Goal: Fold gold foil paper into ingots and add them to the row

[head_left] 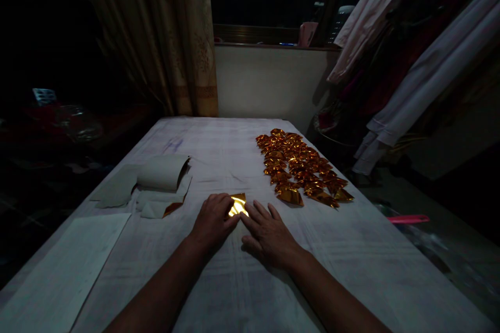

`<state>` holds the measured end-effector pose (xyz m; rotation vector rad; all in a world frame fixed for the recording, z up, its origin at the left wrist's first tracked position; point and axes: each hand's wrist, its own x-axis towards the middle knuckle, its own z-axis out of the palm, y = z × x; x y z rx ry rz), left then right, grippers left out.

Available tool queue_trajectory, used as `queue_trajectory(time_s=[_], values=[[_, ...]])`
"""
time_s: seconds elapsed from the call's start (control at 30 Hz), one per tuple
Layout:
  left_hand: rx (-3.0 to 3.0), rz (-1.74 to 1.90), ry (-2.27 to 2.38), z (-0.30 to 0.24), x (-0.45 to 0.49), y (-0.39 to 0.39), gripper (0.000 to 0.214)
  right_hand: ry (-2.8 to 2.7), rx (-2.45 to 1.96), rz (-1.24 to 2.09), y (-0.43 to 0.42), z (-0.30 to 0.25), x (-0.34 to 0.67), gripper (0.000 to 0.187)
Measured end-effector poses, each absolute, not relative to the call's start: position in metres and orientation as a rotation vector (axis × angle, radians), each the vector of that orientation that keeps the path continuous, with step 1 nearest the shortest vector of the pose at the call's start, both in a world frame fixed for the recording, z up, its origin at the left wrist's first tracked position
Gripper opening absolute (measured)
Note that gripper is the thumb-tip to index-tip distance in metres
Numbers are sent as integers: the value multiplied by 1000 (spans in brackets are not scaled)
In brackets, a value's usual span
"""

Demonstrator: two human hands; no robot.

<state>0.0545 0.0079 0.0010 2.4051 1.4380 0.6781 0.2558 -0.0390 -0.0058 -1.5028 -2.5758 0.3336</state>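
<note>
One foil (239,206) is lying at twelve o'clock; our left hand (213,217) is holding its nine-o'clock edge, our right hand (270,235), fingers slightly spread, is touching three o'clock. We are apparently folding; the next move is probably requiring even creasing.

Dim light, near-black upper left, glare on gold foil (238,206) (almost white)

A patterned curtain (183,36) and hanging clothes (371,15) suggest a home.

Foil sheet (237,206) bright gold; folded pieces (291,196) coppery gold; tablecloth (234,291) pale, faintly checked; curtain (197,36) tan, floral.
</note>
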Motion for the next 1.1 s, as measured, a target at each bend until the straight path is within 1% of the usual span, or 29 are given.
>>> queue_trajectory(time_s=[0.1, 0.27, 0.33, 0.63, 1.1], values=[[2376, 696, 1421, -5, 52, 11, 17, -2579, -1508, 329, -40, -5, 256, 59], [2380, 687, 1351, -11, 41, 16, 34, -2577, -1515, 346, -41, -3, 256, 59], [2394, 675, 1311, -13, 35, 18, 37, -2571, -1519, 349, -41, -3, 256, 59], [2493, 664, 1161, -21, 9, 26, 37, -2588, -1551, 378, -39, -3, 255, 60], [2542, 644, 1228, -26, -20, 27, 41, -2591, -1529, 324, -40, -6, 257, 59]])
